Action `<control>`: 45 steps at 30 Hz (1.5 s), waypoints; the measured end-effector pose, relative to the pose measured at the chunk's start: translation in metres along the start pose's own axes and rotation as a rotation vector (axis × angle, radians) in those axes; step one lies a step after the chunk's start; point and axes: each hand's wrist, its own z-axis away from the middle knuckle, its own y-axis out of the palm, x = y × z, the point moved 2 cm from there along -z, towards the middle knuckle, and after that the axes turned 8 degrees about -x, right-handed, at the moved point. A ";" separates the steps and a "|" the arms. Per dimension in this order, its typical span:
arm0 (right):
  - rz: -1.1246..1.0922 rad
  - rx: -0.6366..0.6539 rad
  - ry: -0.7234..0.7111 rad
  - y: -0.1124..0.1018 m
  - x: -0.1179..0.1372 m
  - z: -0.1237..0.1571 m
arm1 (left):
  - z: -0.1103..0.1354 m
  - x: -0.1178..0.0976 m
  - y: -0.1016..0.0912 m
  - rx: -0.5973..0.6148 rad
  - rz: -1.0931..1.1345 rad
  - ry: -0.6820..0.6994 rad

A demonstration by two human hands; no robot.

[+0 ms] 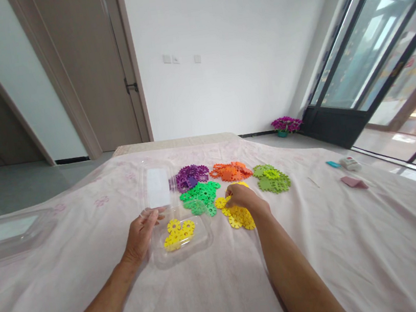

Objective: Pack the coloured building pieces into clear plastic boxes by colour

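Note:
My left hand point(140, 236) grips the edge of a clear plastic box point(204, 245) between thumb and fingers, close to where its raised lid point(157, 188) joins it. Several yellow snowflake discs point(176, 236) lie inside the box. To the right, my right hand point(245, 197) reaches into a pile of yellow snowflake discs point(240, 217), its fingers closed on a disc at the pile's left side. The hand and wrist hide part of that pile. Just behind the box are green snowflake discs point(202, 194), some seen through its clear wall.
Purple pieces point(193, 174), orange pieces point(230, 171) and lime-green pieces point(273, 179) lie in separate piles farther back. Another clear container point(43, 225) is at the left. A pink cloth piece point(353, 183), a white box point(350, 163) and a blue item point(333, 164) rest at the right.

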 end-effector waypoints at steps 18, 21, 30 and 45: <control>-1.058 0.092 -0.296 -0.023 0.100 0.037 | 0.001 -0.003 0.002 0.003 -0.023 0.001; -0.808 0.005 -0.348 -0.024 0.109 0.046 | 0.002 -0.005 0.001 -0.002 -0.027 0.000; 0.128 -0.108 -0.137 -0.014 0.054 0.021 | 0.002 -0.004 0.001 0.000 0.000 -0.001; 0.071 -0.044 -0.044 0.016 0.031 0.009 | 0.001 -0.004 0.000 -0.002 -0.007 0.000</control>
